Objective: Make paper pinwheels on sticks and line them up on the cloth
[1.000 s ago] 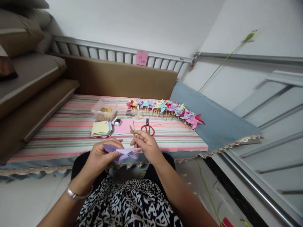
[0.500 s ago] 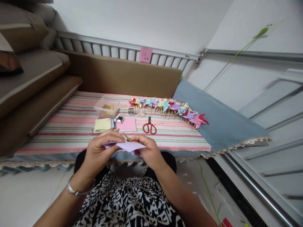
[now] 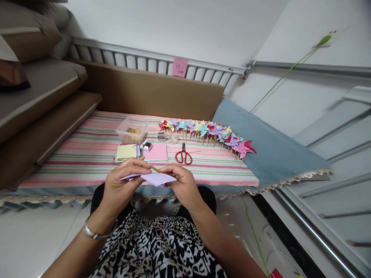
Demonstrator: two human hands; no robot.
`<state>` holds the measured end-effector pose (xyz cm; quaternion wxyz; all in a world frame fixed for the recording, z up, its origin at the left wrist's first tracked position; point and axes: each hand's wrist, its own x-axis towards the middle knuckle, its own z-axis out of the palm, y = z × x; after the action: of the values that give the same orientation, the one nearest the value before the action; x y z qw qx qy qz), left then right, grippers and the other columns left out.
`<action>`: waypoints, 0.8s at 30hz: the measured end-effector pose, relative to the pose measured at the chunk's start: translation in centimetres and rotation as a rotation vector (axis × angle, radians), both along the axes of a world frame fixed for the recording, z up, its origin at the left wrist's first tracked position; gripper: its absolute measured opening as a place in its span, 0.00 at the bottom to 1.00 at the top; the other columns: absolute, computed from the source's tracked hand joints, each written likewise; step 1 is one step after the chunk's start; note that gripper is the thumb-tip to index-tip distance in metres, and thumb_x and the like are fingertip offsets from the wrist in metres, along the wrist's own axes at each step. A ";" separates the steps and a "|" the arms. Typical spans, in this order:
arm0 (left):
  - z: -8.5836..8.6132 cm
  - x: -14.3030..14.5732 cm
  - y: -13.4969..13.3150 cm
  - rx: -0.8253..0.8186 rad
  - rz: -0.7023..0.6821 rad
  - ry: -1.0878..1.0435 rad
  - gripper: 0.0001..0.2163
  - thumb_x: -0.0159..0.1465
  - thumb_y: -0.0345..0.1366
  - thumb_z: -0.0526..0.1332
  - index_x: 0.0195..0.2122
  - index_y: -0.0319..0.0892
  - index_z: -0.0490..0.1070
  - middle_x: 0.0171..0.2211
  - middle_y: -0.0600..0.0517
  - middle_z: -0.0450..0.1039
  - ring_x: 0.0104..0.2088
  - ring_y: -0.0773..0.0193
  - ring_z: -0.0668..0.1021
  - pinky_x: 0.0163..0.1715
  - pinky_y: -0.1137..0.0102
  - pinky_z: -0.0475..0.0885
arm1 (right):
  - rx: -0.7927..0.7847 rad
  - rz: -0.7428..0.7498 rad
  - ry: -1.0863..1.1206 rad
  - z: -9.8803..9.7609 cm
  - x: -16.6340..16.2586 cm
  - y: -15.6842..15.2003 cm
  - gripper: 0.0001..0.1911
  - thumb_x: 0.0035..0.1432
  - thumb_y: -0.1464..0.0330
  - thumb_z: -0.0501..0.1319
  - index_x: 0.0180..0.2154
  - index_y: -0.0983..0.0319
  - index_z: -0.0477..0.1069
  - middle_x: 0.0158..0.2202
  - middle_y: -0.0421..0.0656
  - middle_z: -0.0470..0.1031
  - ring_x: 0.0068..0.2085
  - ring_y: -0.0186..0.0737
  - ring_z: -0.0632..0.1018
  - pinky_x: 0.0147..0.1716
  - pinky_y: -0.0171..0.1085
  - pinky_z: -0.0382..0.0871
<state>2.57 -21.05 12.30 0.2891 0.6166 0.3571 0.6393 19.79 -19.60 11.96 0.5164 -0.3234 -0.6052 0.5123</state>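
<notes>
Between my two hands, just over the near edge of the bed, is a piece of purple paper [image 3: 158, 178] with cut, bent points. My left hand [image 3: 123, 181] is closed on its left part, thumb below and fingers above. My right hand [image 3: 181, 181] pinches the right side. A thin wooden stick [image 3: 155, 168] shows above the paper, running between the fingertips of both hands; its ends are hidden. Ahead of my right hand lie red-handled scissors [image 3: 183, 154], points away from me. A pink paper stack [image 3: 155, 152] and a yellow-topped paper stack [image 3: 126, 152] lie ahead of my left hand.
Finished paper pinwheels [image 3: 216, 131] lie in a row at the back right of the striped cloth [image 3: 87, 154]. A clear plastic box [image 3: 131, 131] holds short sticks. Small containers [image 3: 161, 136] stand near it. A brown board [image 3: 150, 90] leans against the white railing behind.
The purple paper has tilted slightly and shifted a little left in my hands. The stick lies at a flatter angle. My grip is otherwise about the same.
</notes>
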 end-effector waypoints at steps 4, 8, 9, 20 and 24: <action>-0.2 -0.1 0.1 -0.013 0.000 -0.018 0.02 0.52 0.35 0.68 0.28 0.47 0.80 0.32 0.48 0.77 0.36 0.58 0.76 0.44 0.64 0.69 | 0.004 0.004 -0.001 0.1 -0.1 0.0 0.05 0.53 0.66 0.64 0.31 0.58 0.78 0.29 0.39 0.74 0.26 0.32 0.74 0.25 0.32 0.69; -0.2 -0.1 0.0 -0.005 0.002 -0.017 0.02 0.53 0.35 0.68 0.28 0.48 0.80 0.31 0.49 0.77 0.36 0.58 0.76 0.47 0.62 0.68 | 0.023 0.008 -0.006 0.2 -0.1 0.0 0.04 0.54 0.67 0.63 0.31 0.58 0.78 0.28 0.39 0.73 0.26 0.31 0.74 0.25 0.32 0.69; -0.2 -0.1 0.0 0.003 0.003 -0.010 0.02 0.53 0.35 0.68 0.28 0.48 0.80 0.31 0.49 0.77 0.36 0.58 0.76 0.47 0.62 0.68 | 0.024 0.008 -0.009 0.2 -0.1 0.0 0.04 0.54 0.67 0.63 0.31 0.58 0.78 0.28 0.39 0.73 0.26 0.31 0.74 0.25 0.32 0.69; -0.2 0.0 -0.1 -0.024 0.010 -0.045 0.02 0.52 0.36 0.68 0.27 0.48 0.80 0.31 0.48 0.77 0.36 0.57 0.77 0.50 0.59 0.67 | 0.043 -0.030 -0.055 0.5 -0.1 0.0 0.05 0.53 0.67 0.63 0.30 0.59 0.77 0.27 0.39 0.74 0.27 0.33 0.74 0.26 0.33 0.69; -0.1 0.0 -0.1 -0.004 0.011 -0.021 0.02 0.54 0.35 0.67 0.28 0.48 0.80 0.31 0.49 0.78 0.36 0.57 0.77 0.49 0.59 0.67 | 0.045 -0.032 -0.058 0.5 -0.1 0.0 0.04 0.53 0.68 0.63 0.30 0.59 0.77 0.26 0.39 0.74 0.27 0.33 0.74 0.26 0.33 0.70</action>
<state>2.56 -21.17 12.20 0.2904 0.6072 0.3587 0.6468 19.68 -19.62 12.48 0.5140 -0.3358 -0.6262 0.4806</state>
